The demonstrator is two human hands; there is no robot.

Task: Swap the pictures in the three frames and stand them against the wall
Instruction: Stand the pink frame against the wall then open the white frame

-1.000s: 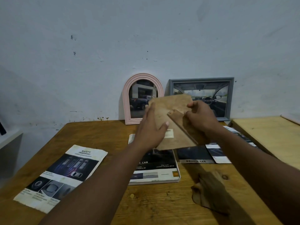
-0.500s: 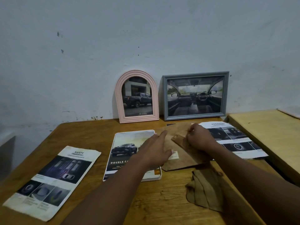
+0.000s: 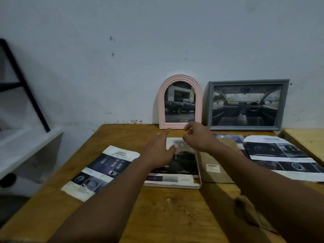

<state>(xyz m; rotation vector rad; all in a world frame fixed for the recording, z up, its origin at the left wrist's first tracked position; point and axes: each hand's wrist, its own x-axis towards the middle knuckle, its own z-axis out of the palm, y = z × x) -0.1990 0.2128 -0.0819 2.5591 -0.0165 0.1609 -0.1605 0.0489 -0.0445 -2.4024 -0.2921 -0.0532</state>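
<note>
Three picture frames are counted: one pink arched frame (image 3: 180, 79), one grey-blue rectangular frame (image 3: 247, 128) and one pale rectangular frame (image 3: 172, 185). Two loose printed sheets are plainly seen, one creased sheet headed SAFETY (image 3: 101, 172) and one white-edged sheet of dashboard pictures (image 3: 280, 155); whether more lie beneath the latter cannot be told. One brown cardboard backing board (image 3: 217, 163) is counted. Two bare hands are shown, the left hand (image 3: 157, 153) and the right hand (image 3: 198, 137).
</note>
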